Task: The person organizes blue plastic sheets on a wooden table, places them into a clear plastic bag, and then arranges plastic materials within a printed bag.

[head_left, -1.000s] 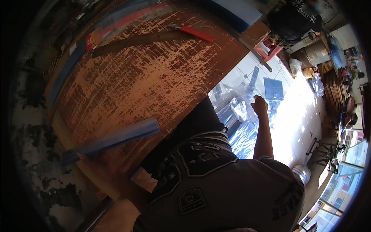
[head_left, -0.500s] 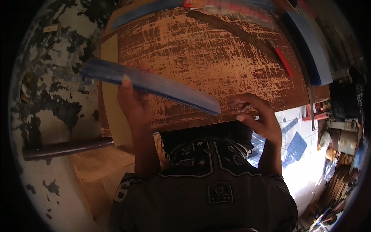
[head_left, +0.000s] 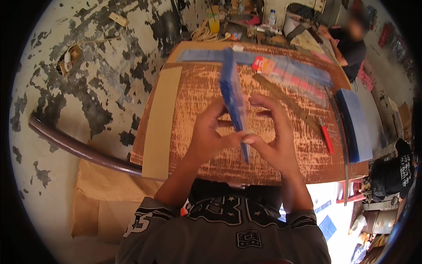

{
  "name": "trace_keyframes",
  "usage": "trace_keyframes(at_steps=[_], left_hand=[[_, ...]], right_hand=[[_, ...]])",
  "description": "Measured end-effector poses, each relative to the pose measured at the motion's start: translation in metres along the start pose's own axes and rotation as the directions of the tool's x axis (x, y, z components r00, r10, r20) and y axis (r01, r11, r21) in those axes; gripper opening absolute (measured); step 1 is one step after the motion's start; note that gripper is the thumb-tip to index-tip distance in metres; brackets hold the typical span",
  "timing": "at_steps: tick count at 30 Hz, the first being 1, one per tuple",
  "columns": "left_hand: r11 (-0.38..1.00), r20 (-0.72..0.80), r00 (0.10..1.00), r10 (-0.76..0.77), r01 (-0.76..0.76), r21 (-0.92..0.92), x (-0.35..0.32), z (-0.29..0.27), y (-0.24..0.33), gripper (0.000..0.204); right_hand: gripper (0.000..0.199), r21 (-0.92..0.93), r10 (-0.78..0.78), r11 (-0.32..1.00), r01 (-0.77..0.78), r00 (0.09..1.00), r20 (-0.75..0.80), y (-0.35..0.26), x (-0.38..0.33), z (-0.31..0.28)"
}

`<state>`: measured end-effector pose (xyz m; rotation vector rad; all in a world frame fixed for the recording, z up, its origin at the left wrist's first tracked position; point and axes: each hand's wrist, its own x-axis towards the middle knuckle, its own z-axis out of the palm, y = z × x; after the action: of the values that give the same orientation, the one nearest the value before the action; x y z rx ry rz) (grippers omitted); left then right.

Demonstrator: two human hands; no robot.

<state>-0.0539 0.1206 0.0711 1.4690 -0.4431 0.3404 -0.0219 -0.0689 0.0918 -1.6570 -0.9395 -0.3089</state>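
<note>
Blue strip [head_left: 229, 94] is grasped by the left hand [head_left: 209, 132]; right hand [head_left: 278, 140], fingers parted, sits beside; even support should limit bending.

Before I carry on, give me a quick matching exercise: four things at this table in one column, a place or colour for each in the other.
1. Blue plastic strip
2. Knife
3. Cardboard strip
4. Thick blue stack

A. Along the table's left side
B. At the right edge
C. Red-handled
D. In the left hand

Pairs: 1-D, 2-C, 3-A, 4-B
</note>
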Motion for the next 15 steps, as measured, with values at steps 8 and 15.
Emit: trace_keyframes(at_steps=[8,15], left_hand=[[0.993,0.179,0.984,-0.005,-0.016,0.119,0.004,0.010,0.014,0.072],[0.958,0.278,0.954,0.109,-0.176,0.228,0.008,0.010,0.023,0.077]], right_hand=[[0.086,-0.077,-0.211,0.976,0.205,0.974,-0.079,-0.030,0.027,-0.024],[0.095,0.018,-0.162,0.986,0.166,0.979,-0.125,-0.044,0.031,-0.030]])
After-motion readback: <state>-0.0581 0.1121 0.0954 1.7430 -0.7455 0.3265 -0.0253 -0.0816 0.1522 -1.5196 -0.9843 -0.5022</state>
